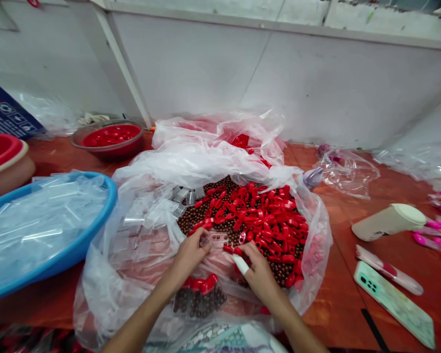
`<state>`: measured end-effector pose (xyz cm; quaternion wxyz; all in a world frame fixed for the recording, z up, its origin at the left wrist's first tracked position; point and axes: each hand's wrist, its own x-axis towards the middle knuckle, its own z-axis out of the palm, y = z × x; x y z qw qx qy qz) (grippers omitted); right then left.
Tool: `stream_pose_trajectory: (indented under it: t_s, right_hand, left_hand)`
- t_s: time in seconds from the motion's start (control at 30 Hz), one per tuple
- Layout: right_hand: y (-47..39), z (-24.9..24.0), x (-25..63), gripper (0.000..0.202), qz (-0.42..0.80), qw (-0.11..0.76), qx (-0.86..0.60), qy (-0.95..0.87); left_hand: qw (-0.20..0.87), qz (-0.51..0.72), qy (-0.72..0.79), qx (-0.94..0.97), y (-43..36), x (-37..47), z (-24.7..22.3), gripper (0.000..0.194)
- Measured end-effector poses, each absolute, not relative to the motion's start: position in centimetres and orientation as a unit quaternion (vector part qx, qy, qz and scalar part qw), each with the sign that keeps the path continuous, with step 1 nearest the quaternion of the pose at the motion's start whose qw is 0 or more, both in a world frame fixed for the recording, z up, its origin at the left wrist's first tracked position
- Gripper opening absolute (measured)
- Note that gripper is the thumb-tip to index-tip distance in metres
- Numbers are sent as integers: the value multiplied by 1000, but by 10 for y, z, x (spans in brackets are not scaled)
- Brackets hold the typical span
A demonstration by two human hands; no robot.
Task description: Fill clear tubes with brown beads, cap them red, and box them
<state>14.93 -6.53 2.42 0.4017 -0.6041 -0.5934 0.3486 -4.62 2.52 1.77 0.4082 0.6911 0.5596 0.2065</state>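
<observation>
Red plastic pieces (260, 223) lie among brown beads (194, 215); your right hand (259, 268) pinches one; whether your curled left hand (191, 252) holds anything, I cannot tell.

You have red plastic pieces (275, 223), brown beads (191, 221), a blue basin (112, 195), a marbled pale-green phone (399, 306).

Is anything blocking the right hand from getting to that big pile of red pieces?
Nothing I can see. The pile of red pieces starts right by the fingers of the right hand, among loose brown beads. The bunched-up plastic bag rises behind the pile, not in between.
</observation>
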Motion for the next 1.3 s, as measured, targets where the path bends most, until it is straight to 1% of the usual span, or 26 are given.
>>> stream_pose_trajectory:
  t_s: [0.1, 0.17, 0.23, 0.33, 0.43, 0.5, 0.6, 0.77, 0.93, 1.03, 1.3]
  right_hand:
    - [-92, 17, 152, 11, 377, 408, -626, -548]
    - [-104, 11, 158, 11, 390, 418, -637, -517]
    - [-111, 6, 165, 12, 404, 424, -646, -491]
    - [-116, 4, 171, 15, 416, 425, -651, -472]
    - [-117, 7, 170, 14, 438, 417, -640, -474]
    - [-117, 9, 169, 20, 460, 408, -629, -475]
    - [-115, 9, 169, 34, 485, 404, -626, -458]
    - [-113, 4, 174, 43, 536, 445, -606, -383]
    - [-109, 6, 180, 43, 530, 480, -627, -309]
    - [-107, 5, 184, 45, 523, 500, -631, -280]
    - [-97, 4, 184, 38, 557, 541, -585, -234]
  left_hand:
    - [380, 203, 574, 697, 43, -41, 9, 14]
    - [378, 218, 592, 678, 52, -36, 5, 17]
    - [397, 247, 601, 648, 57, -29, 3, 19]
    - [434, 282, 594, 616, 59, -16, 1, 18]
    - [443, 293, 589, 609, 59, -2, -2, 18]
    - [453, 297, 585, 604, 61, 6, -4, 20]
    - [499, 285, 572, 586, 64, 15, -6, 22]
    - [603, 243, 536, 538, 65, 29, -6, 21]
    - [691, 217, 499, 475, 59, 38, -1, 26]
    - [725, 212, 482, 443, 51, 34, 3, 31]
    - [804, 231, 434, 334, 15, 5, 25, 53]
